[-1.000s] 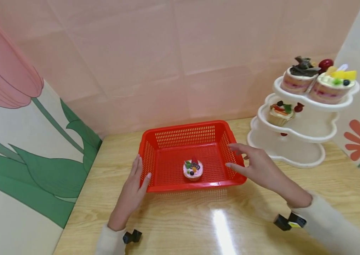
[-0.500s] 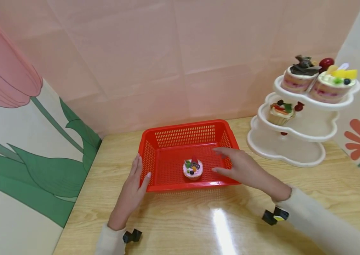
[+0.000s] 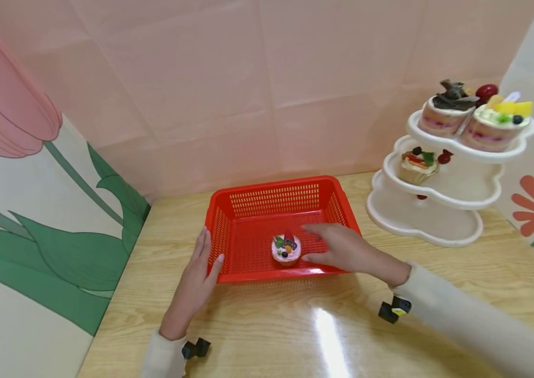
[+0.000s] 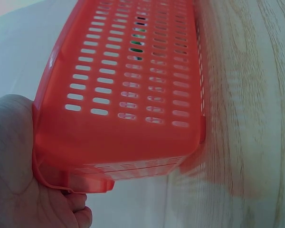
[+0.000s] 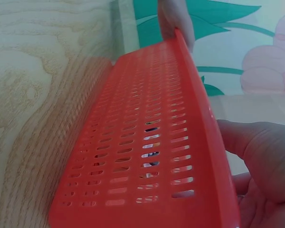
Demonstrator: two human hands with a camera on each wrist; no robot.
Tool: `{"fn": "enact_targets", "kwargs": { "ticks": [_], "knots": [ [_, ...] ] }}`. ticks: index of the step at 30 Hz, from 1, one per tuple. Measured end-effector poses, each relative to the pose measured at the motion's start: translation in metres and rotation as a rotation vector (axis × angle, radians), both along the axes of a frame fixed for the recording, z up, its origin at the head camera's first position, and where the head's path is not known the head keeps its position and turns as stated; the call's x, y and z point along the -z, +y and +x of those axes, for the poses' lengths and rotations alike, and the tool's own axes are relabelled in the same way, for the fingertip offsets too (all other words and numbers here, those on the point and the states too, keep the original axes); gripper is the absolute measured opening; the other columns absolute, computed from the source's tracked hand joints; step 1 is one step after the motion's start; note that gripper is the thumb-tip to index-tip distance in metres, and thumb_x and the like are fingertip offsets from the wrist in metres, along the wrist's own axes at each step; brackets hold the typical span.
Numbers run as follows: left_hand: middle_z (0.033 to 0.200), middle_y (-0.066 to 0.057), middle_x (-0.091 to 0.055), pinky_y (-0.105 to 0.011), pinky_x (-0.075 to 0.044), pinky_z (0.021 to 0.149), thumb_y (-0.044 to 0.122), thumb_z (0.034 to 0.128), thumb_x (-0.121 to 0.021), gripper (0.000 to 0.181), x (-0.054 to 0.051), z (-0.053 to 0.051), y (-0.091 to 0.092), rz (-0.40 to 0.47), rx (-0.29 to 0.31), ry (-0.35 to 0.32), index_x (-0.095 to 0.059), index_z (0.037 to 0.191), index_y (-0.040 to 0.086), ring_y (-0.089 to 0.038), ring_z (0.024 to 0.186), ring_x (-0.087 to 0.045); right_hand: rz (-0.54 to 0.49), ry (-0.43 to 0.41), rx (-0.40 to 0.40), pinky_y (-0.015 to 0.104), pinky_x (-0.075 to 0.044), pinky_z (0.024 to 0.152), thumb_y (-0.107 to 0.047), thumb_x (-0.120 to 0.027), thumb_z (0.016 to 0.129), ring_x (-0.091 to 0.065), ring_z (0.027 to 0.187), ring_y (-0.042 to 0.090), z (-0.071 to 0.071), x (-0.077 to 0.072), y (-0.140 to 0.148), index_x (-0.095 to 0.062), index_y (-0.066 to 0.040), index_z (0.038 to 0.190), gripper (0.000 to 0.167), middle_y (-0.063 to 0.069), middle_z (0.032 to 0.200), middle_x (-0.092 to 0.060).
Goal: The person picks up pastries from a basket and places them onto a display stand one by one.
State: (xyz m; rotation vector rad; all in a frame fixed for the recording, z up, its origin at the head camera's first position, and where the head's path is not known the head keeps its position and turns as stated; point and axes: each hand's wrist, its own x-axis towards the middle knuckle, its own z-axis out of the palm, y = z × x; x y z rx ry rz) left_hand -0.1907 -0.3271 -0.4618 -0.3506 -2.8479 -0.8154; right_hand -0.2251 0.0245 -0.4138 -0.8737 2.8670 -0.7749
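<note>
A red perforated plastic basket (image 3: 248,277) stands on the wooden table. My left hand (image 3: 195,281) holds its near left corner, the thumb over the front rim and the fingers along the outside. Inside the basket sits a small cupcake (image 3: 286,249) with pink cream and fruit on top, upright near the front wall. Over the basket's right part is my right hand (image 3: 344,249), thumb and fingers spread apart, just right of the cupcake and holding nothing. Only bits of the cupcake show through the slots in both wrist views.
At the back right stands a white three-tier stand (image 3: 467,197). Its top tier bears two round layered cakes, one a chocolate-topped cake (image 3: 448,113), the other a fruit-topped cake (image 3: 495,128). A fruit cupcake (image 3: 418,167) sits on the middle tier. A pink wall (image 3: 248,94) rises behind.
My right hand has moved left, from the basket's right rim to over its inside beside the cupcake. The left hand, basket and cupcake have stayed in place.
</note>
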Motion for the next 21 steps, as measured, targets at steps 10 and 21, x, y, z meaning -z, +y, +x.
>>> {"fn": "enact_targets", "kwargs": {
  "ticks": [10,21],
  "knots": [
    [0.169,-0.002,-0.001,-0.052,-0.032,0.116,0.053,0.1048,-0.034,0.074,-0.001,0.000,0.000,0.001,-0.004,0.002,-0.014,0.159,0.006,-0.025,0.154,-0.016,0.003,-0.086,-0.041,0.048,-0.053,0.097,-0.035,-0.080,0.084,-0.063,0.118,0.032,-0.010,0.000,-0.013,-0.051,0.000,0.143,0.074,0.014,0.133,-0.064],
    [0.169,0.000,0.000,-0.051,-0.034,0.115,0.053,0.1047,-0.034,0.074,0.000,-0.001,0.000,-0.018,-0.006,-0.002,-0.013,0.160,0.008,-0.025,0.154,-0.017,-0.014,-0.131,-0.057,0.047,-0.055,0.094,-0.035,-0.080,0.083,-0.063,0.118,0.031,-0.019,0.007,-0.016,-0.042,-0.003,0.149,0.082,0.016,0.136,-0.062]
  ]
}}
